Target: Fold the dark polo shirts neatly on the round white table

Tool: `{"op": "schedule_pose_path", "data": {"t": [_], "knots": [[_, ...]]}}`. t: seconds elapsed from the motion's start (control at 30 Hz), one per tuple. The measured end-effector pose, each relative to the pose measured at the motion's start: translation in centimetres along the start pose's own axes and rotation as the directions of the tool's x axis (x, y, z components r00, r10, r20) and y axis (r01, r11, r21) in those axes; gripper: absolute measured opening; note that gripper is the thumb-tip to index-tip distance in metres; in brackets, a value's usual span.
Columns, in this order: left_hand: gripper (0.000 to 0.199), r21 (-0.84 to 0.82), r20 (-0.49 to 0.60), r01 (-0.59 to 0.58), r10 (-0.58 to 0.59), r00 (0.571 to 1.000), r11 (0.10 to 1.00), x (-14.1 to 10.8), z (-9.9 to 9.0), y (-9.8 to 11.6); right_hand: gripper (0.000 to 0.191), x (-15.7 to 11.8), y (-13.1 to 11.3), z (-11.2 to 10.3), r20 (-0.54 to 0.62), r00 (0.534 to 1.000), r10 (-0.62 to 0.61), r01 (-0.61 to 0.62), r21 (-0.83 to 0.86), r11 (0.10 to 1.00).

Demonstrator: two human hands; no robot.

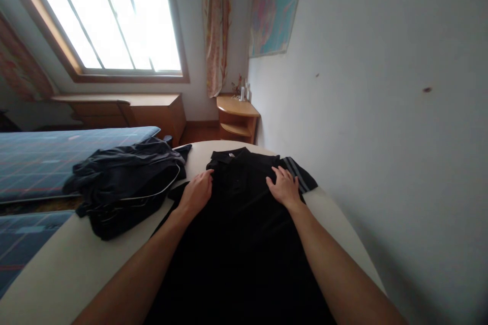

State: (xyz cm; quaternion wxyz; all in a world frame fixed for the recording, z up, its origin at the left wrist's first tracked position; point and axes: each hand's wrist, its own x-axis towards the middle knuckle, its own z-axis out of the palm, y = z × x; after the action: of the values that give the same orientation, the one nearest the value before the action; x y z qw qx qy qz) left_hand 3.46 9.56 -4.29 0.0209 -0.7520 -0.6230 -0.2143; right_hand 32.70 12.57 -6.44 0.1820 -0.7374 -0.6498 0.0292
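Left hand [198,190]: fingers bent, near together, touching black shirt [244,223] at eleven o'clock; if pinching, I cannot tell.
Right hand [285,186]: fingers wide, on shirt's one o'clock.
Shirt: spread on pale table [339,223], collar [230,155] at twelve.
Dark clothes pile [125,177]: ten o'clock.

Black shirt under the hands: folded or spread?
Spread: the shirt lies flat, collar at the far end, striped sleeve out.
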Motion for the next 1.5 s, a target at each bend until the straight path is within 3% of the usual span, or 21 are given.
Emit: {"op": "schedule_pose_path", "data": {"t": [0.23,0.77,0.9,1.0,1.17,1.33,1.5], "knots": [[0.044,0.073,-0.003,0.077,-0.077,0.997,0.994,-0.2,0.0,-1.3,0.049,0.0,0.1,-0.1,0.02,1.0,-0.018,0.019,-0.015,1.0],[0.06,-0.066,0.138,-0.204,0.211,0.968,0.977,-0.1,2.0,-1.3,0.048,-0.2,-0.1,-0.2,0.022,0.999,-0.033,0.034,-0.026,0.999],[0.054,-0.144,0.028,-0.214,0.221,0.975,0.966,-0.3,1.5,-0.3,0.049,-0.2,-0.1,-0.2,0.02,0.999,-0.038,0.039,-0.036,0.999],[0.041,-0.21,-0.091,-0.128,0.111,0.99,0.969,-0.3,0.7,0.5,0.049,-0.1,-0.1,-0.2,0.028,0.999,-0.038,0.039,-0.026,0.999],[0.039,-0.29,-0.24,-0.047,-0.025,0.971,0.956,0.0,-0.3,0.6,0.048,-0.2,-0.2,-0.2,0.027,0.999,-0.027,0.027,-0.012,1.0],[0.045,-0.142,-0.311,-0.053,0.006,0.951,0.988,0.1,-1.3,0.0,0.048,-0.2,-0.2,-0.3,0.028,0.999,-0.033,0.033,-0.006,0.999],[0.062,0.093,-0.345,0.125,-0.085,0.935,0.988,-0.2,-2.2,0.4,0.048,-0.3,-0.3,-0.3,0.025,0.999,-0.025,0.025,-0.013,1.0]]}}
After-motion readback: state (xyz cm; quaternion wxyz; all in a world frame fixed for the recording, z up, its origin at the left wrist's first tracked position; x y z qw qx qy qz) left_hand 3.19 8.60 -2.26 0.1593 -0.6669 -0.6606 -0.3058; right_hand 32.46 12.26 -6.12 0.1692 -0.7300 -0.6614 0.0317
